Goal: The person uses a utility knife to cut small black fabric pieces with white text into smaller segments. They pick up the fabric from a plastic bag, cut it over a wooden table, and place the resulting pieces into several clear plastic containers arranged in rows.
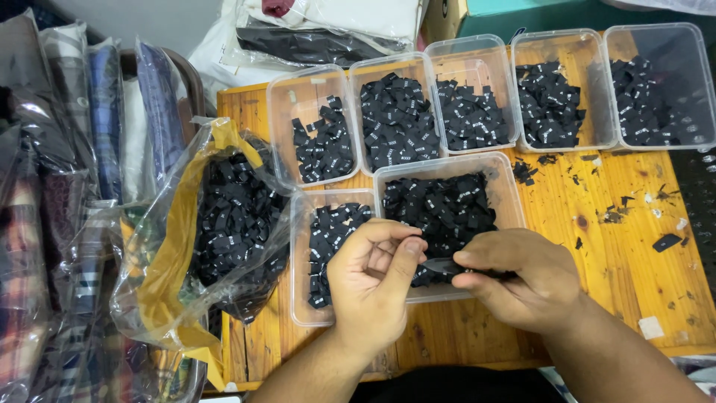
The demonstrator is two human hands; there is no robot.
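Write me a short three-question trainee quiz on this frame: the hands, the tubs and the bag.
1. True or false: the left hand and the right hand pinch one small black label between them.
2. How many clear plastic tubs stand on the wooden table?
A. five
B. seven
C. nine
3. Fill in: the open plastic bag of black labels lies at the table's ____ edge.

Key:
1. True.
2. B: five in the far row, two nearer.
3. Left.
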